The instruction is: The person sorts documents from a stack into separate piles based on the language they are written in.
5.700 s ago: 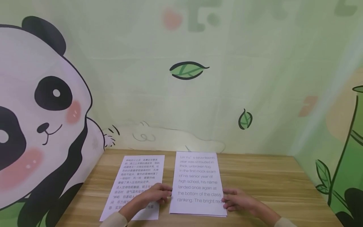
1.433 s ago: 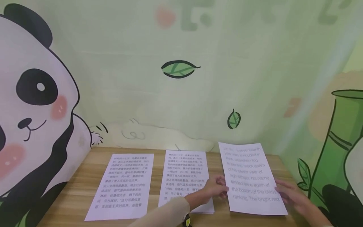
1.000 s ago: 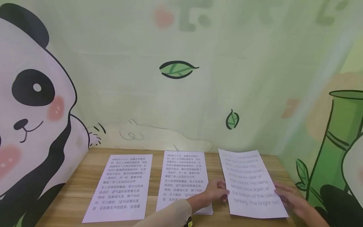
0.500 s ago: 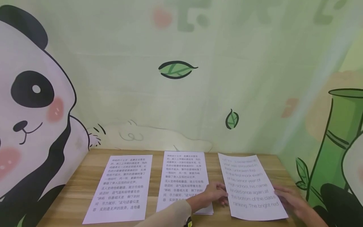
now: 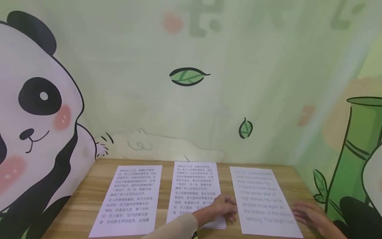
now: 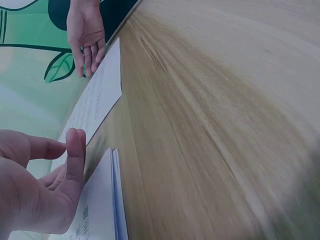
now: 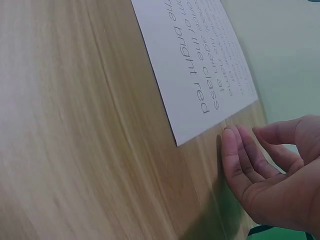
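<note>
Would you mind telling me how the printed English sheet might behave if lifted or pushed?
The printed English sheet looks thin at its edge, so it would probably sag when lifted and feel light. Lying on a smooth-looking wooden tabletop, it may slide easily.

Table (image 5: 293, 189): bottom, before backdrop (image 5: 134, 83)
Chinese page (image 5: 128, 199): on table, lower left
Chinese stack (image 5: 194, 189): lower centre
English page (image 5: 264, 202): lower right, between left hand (image 5: 219, 209) and right hand (image 5: 310, 214)

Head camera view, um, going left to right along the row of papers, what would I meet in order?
Page of Chinese text, stack of Chinese-text pages, page of English text, then the right hand.
</note>
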`<act>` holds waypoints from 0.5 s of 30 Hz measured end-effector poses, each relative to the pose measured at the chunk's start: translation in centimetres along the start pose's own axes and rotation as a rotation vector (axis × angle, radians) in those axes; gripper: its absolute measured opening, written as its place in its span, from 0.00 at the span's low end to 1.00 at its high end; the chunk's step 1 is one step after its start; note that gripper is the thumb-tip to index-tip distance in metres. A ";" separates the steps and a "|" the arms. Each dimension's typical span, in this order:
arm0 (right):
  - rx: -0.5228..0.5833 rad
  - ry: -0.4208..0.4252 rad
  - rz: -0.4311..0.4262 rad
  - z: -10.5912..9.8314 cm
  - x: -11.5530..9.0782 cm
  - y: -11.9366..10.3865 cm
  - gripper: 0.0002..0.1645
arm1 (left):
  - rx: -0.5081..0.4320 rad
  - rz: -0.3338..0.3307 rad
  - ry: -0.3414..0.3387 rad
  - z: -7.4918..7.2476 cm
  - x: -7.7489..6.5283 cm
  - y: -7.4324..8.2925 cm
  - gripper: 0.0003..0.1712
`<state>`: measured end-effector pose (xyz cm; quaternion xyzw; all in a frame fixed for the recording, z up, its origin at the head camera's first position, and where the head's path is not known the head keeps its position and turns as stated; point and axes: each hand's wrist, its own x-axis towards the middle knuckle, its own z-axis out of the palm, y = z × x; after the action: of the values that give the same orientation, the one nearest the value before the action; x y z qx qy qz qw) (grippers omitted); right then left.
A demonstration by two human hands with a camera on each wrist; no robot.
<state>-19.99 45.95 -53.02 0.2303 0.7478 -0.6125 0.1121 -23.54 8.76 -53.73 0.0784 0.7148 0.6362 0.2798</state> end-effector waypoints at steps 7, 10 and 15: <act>-0.002 -0.028 -0.043 -0.6 -0.4 -0.2 0.25 | 0.076 0.016 0.002 -2.4 -0.8 0.6 0.16; 0.003 -0.038 -0.065 -0.4 -0.9 -0.5 0.23 | 0.123 0.006 0.014 -4.0 -1.1 1.1 0.16; -0.001 -0.057 -0.084 0.3 -1.1 -0.9 0.21 | 0.192 0.004 0.060 -7.6 -1.9 1.9 0.16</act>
<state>-19.55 45.27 -51.80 0.1809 0.7536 -0.6227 0.1076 -26.24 1.64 -51.11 0.0873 0.7803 0.5674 0.2482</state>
